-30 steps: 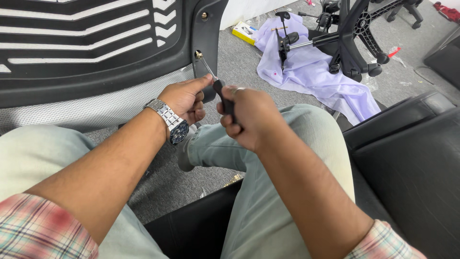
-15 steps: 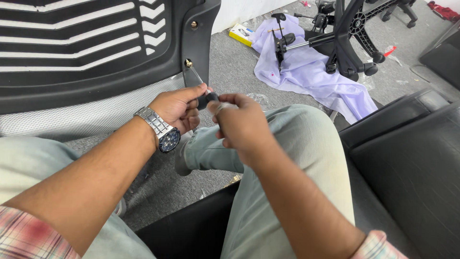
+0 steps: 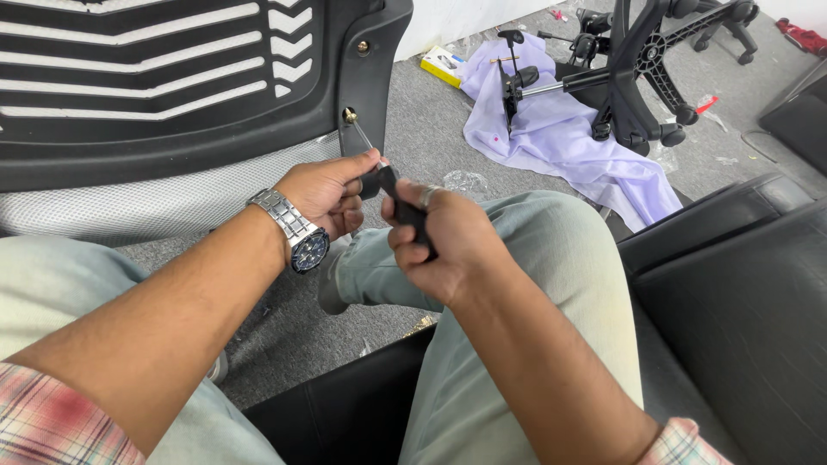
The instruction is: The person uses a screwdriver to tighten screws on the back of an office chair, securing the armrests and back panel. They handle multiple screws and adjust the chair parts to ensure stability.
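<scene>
**A:** What is the right hand (image 3: 431, 237) doing?

**B:** It is closed tight around the black handle of a thin metal screwdriver (image 3: 392, 194). The handle sits inside the fist.

**A:** And the left hand (image 3: 327, 194)?

**B:** It is curled too. Its fingertips pinch the front of the handle, right where the thin shaft comes out. There is a silver metal wristwatch with a dark face (image 3: 293, 231) on that wrist.

**A:** Where does the screwdriver point?

**B:** Up toward 11 o'clock. Its tip touches a small brass-coloured screw (image 3: 350, 114) on the edge of the black plastic chair back with white slats (image 3: 172, 95).

**A:** What else is around?

**B:** At 1 o'clock, far from the hands, a black chair base with wheels (image 3: 642, 73) lies on a light purple cloth (image 3: 568, 146) on the grey carpet floor (image 3: 431, 129). A small yellow box (image 3: 444, 65) is near the cloth. A black padded seat (image 3: 741, 301) is at 3 o'clock.
</scene>
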